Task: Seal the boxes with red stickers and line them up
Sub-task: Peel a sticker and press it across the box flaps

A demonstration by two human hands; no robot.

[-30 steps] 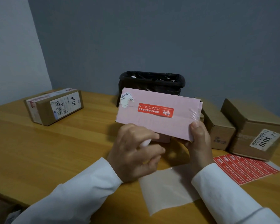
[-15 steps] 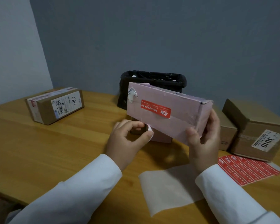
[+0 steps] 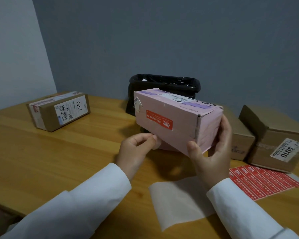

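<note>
Pink box (image 3: 171, 121) now turned: a second ago its long stickered face was square to us, now the box is swung so the right end face shows, with the printed top visible as well. We see it lifted off the tabletop (image 3: 59, 161), over the middle, in front of the black bin (image 3: 164, 85).

Right hand (image 3: 212, 152) has shifted from the near lower corner to wrap the end of the box, thumb on the front face, fingers behind the end.

Left hand (image 3: 136, 149) has come off the box; its thumb and forefinger pinch a small pale scrap (image 3: 156, 145), likely sticker backing, just beside the lower edge.

One red sticker (image 3: 159, 119) sits on the long face. We judge this box sealed on that side, the end flap being checked or readied next.

Sticker sheet (image 3: 264, 180) lies near the right edge, partly under a brown box (image 3: 280, 140). Another brown box (image 3: 238, 135) stands beside it; a third (image 3: 59, 111) sits at the far left. Backing paper (image 3: 179, 200) lies at the near edge. The row is not yet formed.
</note>
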